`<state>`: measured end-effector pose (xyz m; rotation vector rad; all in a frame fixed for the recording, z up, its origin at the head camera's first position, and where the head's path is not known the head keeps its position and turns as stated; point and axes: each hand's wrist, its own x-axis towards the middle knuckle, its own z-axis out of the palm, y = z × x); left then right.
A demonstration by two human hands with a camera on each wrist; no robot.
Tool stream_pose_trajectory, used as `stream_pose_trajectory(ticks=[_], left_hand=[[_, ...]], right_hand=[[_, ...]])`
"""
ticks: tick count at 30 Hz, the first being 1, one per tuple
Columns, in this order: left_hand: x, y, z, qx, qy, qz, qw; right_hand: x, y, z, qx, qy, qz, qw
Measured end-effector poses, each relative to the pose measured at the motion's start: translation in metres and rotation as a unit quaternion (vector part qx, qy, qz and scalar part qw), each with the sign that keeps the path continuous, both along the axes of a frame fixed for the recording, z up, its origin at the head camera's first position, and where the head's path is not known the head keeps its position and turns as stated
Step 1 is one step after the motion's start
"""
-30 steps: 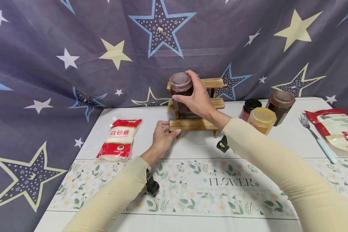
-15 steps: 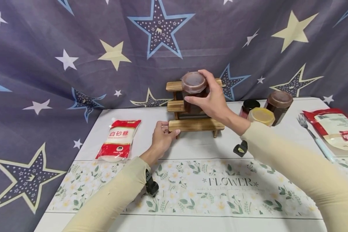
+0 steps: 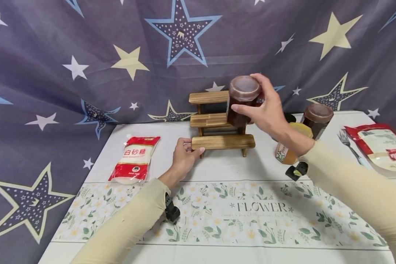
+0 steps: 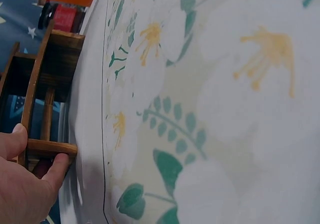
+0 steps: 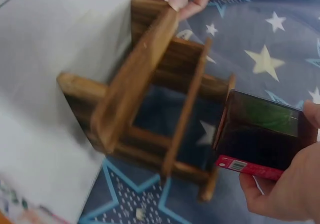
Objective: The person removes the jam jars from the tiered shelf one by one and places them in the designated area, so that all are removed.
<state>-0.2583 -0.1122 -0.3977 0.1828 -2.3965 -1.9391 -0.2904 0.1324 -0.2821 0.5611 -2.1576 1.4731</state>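
My right hand (image 3: 270, 104) grips a dark jar (image 3: 241, 110) with a brownish lid, thumb on the near side and fingers behind. The jar is upright and overlaps the right part of a three-step wooden rack (image 3: 222, 142) in the head view. Seen from the right wrist, the jar (image 5: 262, 131) shows a red label with a barcode and stands close by the rack's top step. My left hand (image 3: 183, 157) pinches the left end of the rack's lowest step; in the left wrist view its thumb and fingers (image 4: 57, 169) clasp that end.
A red-and-white sugar bag (image 3: 135, 159) lies left of the rack. To the right stand a yellow-lidded jar (image 3: 287, 152), a black-lidded jar (image 3: 289, 118) and another dark jar (image 3: 316, 119). Beyond them lie a fork (image 3: 349, 145) and a red-and-cream packet (image 3: 382, 146). A star-patterned curtain (image 3: 95, 47) hangs behind.
My right hand has carried the dark jar rightward across the rack, from its left side to its right, uncovering the left ends of the upper steps. My left hand stays on the lowest step.
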Motion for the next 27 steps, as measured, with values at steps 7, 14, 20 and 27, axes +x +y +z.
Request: stream_pose_trajectory(ticks=[7,14,20,27], left_hand=[[0.0,0.0,0.001,-0.001,0.0,-0.001,1.0],[0.0,0.0,0.0,0.017,-0.002,-0.005,0.9998],[-0.001,0.0,0.001,0.022,-0.004,-0.001,0.9997],[-0.001,0.001,0.001,0.026,-0.007,-0.002,0.9996]], right_hand=[[0.009,0.038,0.012,-0.006,0.014,-0.059,0.9981],[0.018,0.091,0.012,-0.004,0.007,-0.118,0.9929],[0.033,0.132,0.012,0.001,-0.006,-0.175,0.9845],[0.044,0.167,0.003,0.037,-0.044,-0.25,0.9666]])
